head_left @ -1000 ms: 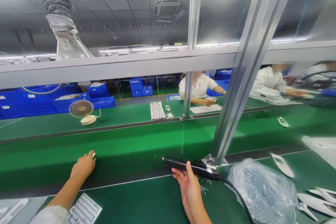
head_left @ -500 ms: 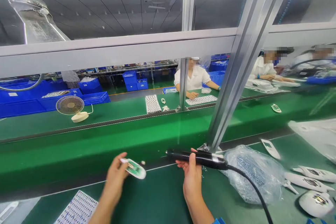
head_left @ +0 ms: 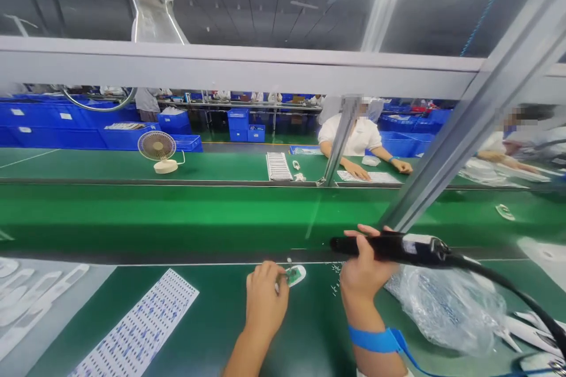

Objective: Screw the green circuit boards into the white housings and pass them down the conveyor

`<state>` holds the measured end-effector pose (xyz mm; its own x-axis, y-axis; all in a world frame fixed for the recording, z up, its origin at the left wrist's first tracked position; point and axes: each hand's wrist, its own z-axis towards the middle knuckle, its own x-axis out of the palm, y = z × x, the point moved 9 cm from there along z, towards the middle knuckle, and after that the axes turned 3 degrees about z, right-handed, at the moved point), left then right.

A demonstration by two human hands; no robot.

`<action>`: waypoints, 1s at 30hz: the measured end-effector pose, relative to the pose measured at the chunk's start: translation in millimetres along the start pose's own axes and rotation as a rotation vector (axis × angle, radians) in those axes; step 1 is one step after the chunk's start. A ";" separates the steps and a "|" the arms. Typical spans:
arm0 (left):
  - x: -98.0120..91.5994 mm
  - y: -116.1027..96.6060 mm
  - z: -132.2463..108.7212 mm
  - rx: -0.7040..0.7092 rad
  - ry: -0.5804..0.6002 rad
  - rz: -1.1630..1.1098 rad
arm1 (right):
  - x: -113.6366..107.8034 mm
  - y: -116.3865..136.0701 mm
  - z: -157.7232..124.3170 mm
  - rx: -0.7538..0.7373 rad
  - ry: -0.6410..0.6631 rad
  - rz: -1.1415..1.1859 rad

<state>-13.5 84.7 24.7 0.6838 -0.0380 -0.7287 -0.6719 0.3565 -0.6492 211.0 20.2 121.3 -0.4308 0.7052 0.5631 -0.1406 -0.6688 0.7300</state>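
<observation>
My left hand pinches one end of a small white plastic shell with a green circuit board in it, low over the green worktop. Its fingers cover the near end of the shell. To the right, my right hand is wrapped around a black electric screwdriver, held level with its tip pointing left and a cable trailing right. Tiny screws lie scattered on the worktop between the hands. A blue wrist strap circles my right wrist.
A printed label sheet and white plastic frames lie on the left. On the right are a clear plastic bag and white housings. A metal post slants down behind the screwdriver. Across the green belt sits a co-worker.
The view has swung left. My left hand has carried the shell rightward, closer to the scattered screws. My right hand has shifted right with the screwdriver, uncovering the screws.
</observation>
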 end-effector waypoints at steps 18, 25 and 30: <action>20.4 -1.5 1.2 0.194 0.040 -0.133 | 46.3 -42.8 -43.3 0.279 0.520 -0.130; 20.2 -2.6 0.5 0.212 0.026 -0.121 | 46.5 -48.6 -46.9 0.304 0.523 -0.127; 19.6 -2.6 1.0 0.218 0.030 -0.115 | 46.5 -50.7 -48.3 0.303 0.515 -0.130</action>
<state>2.0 83.9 12.4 0.7413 -0.1166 -0.6610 -0.5104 0.5415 -0.6680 155.0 75.5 91.7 -0.8136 0.5214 0.2571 0.0062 -0.4344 0.9007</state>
